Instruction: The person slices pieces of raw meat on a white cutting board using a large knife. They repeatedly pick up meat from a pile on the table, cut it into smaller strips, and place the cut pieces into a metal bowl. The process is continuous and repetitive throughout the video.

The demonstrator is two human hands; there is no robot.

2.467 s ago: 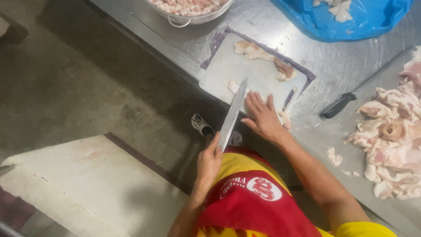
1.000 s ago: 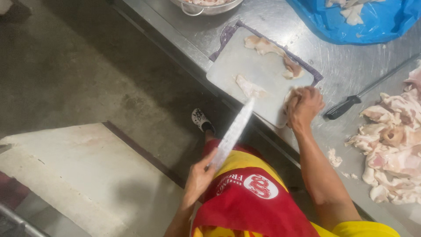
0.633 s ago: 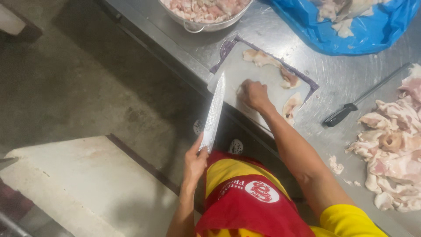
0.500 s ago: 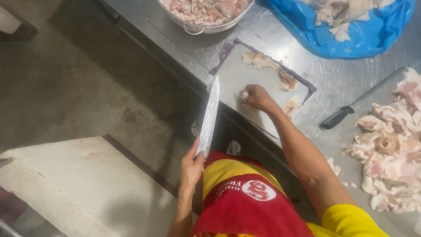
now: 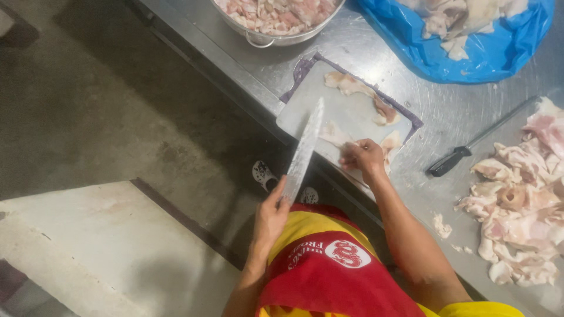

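Two hands are busy: the left hand (image 5: 271, 218) grips the long knife (image 5: 304, 149), now tipped up over the cutting board (image 5: 352, 108), while the right hand (image 5: 363, 157) has slid along to pinch a meat piece (image 5: 333, 134) near the board's front edge.

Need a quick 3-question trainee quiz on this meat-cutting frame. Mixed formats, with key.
1. Fill in: the long knife is held in the ___ hand.
2. Multiple choice: the right hand rests on
A) the rim of a metal bowl
B) a piece of meat on the cutting board
C) a blue bag
3. True or false: the black-handled tool lies on the cutting board.

Key:
1. left; the left hand grips the handle, with the blade pointing towards the board.
2. B
3. False; it lies on the metal table, beside the board.
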